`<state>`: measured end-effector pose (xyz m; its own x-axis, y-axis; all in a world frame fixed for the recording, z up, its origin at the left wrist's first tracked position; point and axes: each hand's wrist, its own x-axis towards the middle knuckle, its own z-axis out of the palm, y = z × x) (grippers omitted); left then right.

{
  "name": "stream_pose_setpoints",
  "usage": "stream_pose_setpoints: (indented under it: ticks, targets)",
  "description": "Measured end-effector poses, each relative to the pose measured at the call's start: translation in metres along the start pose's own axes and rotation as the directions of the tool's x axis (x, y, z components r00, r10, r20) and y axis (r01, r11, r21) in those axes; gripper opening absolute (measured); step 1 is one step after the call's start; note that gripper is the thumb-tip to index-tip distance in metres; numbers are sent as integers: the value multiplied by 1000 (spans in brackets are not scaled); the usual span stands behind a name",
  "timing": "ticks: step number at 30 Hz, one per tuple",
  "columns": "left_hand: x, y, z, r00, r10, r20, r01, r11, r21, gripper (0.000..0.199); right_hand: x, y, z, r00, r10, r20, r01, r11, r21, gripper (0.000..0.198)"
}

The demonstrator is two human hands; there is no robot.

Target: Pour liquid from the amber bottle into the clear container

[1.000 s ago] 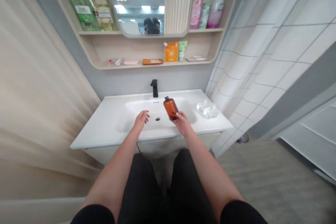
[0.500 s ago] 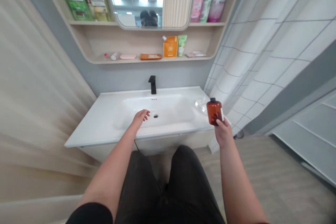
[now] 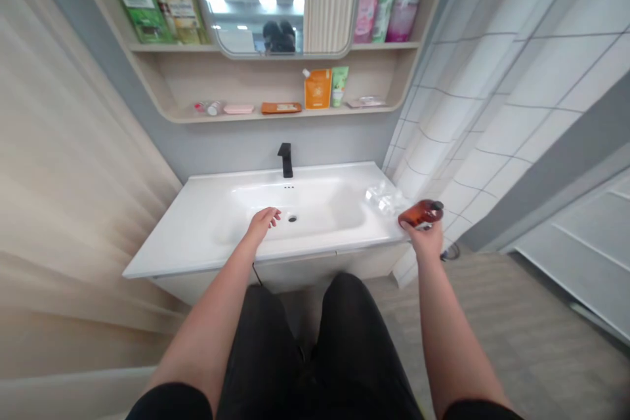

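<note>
My right hand [image 3: 427, 236] is closed round an amber bottle [image 3: 418, 214] with a black cap, at the right front corner of the counter. The bottle is tipped over to the right, its cap end pointing right. Beside it on the counter lie some clear plastic pieces [image 3: 384, 197], whose kind I cannot make out. My left hand [image 3: 263, 223] hovers over the front of the white sink basin [image 3: 325, 210], left of the drain [image 3: 292, 218]. Its fingers are loosely bent and apart, with nothing in them.
A black faucet [image 3: 285, 161] stands behind the basin. Above it, a wooden wall shelf [image 3: 187, 79] holds an orange pouch [image 3: 317, 88], a green tube [image 3: 339, 86] and several bottles round a mirror [image 3: 266, 6]. Curtains hang left [image 3: 73, 177] and right [image 3: 462, 111].
My right hand has turned the amber bottle from upright to tilted right and moved it slightly rightward. My left hand has stayed nearly still.
</note>
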<state>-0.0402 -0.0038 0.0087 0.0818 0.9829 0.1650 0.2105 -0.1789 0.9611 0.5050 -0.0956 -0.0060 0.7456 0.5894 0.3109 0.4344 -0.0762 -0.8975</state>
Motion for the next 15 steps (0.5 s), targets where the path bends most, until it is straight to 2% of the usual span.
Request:
stream_pose_setpoints:
  ticks: [3, 5, 10, 12, 15]
  targets:
    - [0, 1, 0, 1000, -2, -6, 2, 1000, 10, 55, 7, -1, 1, 997, -52, 60, 63, 978, -198, 74]
    - [-1, 1, 0, 1000, -1, -3, 1, 1000, 22, 55, 10, -1, 3, 995, -58, 80, 77, 962, -262, 69]
    - [1, -1, -1, 1000, 7, 11, -7, 999, 36, 52, 14, -3, 8, 996, -62, 70, 77, 971, -227, 71]
    - [1, -2, -1, 1000, 13, 12, -13, 999, 38, 51, 12, -6, 9, 995, -50, 85, 66, 978, -198, 79]
    - [1, -2, 0, 1000, 17, 5, -18, 999, 45, 50, 4, -14, 9, 999, -39, 35, 42, 995, -89, 111]
